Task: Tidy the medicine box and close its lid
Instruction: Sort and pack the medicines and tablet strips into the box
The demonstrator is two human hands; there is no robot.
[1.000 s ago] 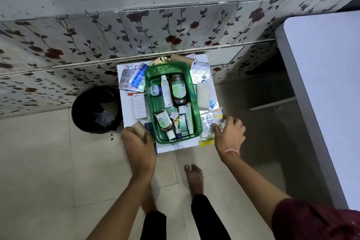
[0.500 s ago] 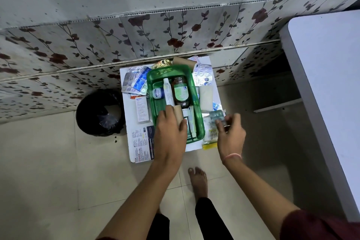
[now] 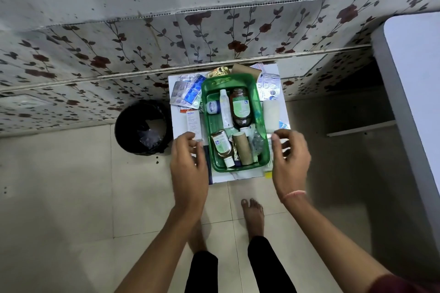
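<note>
2 hands flank the green medicine box (image 3: pixel 261 112) on the small white table (image 3: pixel 282 74): left hand (image 3: pixel 188 164) and right hand (image 3: pixel 289 162), fingers loosely spread and holding nothing, likely reaching for loose strips outside.

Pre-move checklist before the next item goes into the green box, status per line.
1. Left hand free: ok, fingers open, nothing held.
2. Right hand free: cannot tell, blurred.
3. Brown roll inside green box: ok.
4. Loose items remaining outside: not ok, blister packs, white carton and white roll lie beside it.
5. Room in box: not ok, nearly full.
6. Lid located: cannot tell, none visible.
</note>
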